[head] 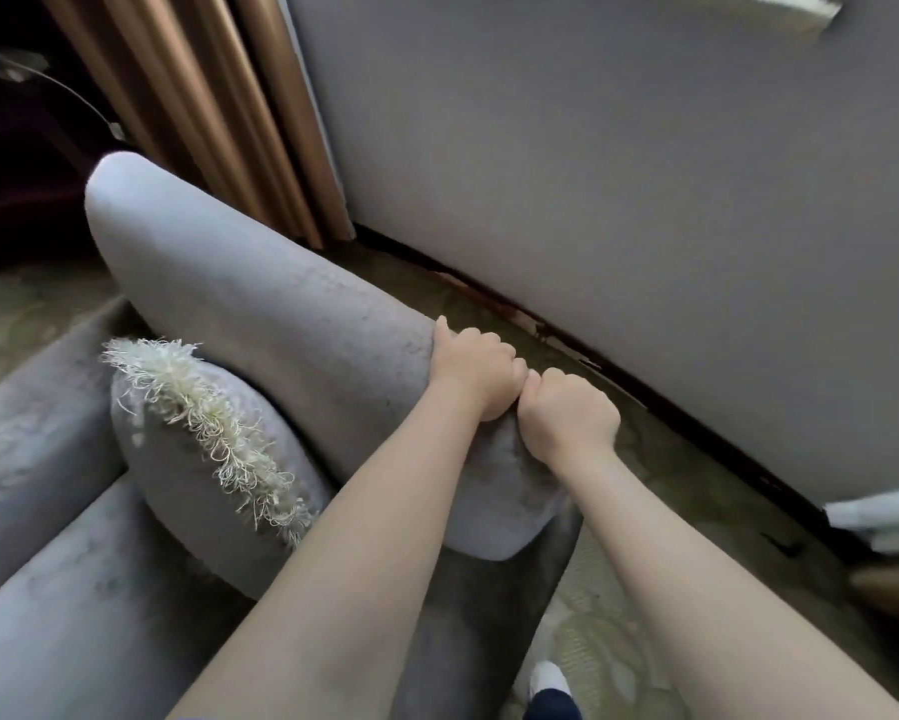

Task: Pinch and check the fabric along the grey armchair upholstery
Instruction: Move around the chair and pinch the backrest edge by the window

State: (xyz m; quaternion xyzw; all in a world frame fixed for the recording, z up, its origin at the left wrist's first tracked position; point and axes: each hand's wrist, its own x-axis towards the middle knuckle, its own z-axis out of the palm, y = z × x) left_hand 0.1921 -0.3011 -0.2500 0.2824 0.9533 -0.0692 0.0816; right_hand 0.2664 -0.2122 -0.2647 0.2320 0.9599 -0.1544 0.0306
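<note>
Two-handed, pinching the grey fabric (507, 439) on the rounded top edge of the armchair (260, 304), toward its nearer end. Gripping with the left hand (471, 374), fingers curled tight over the far side of the edge and bunching the cloth; clamping with the right hand (567, 415) just beside it, fist closed on the same ridge, knuckles touching the left's. Reaching in with both bare forearms from the bottom of the view (hiding part of the chair's outer side). Looking down past a grey cushion (177, 470) with a cream fringe (203, 407), propped against the chair's inner face, left of the arms. Seeing beyond the hands patterned carpet (671, 485), a dark skirting strip (645, 392) under a pale wall (593, 174), and bronze curtain folds (203, 106) at upper left. Glimpsing a white shoe toe (548, 678) at the bottom edge.
</note>
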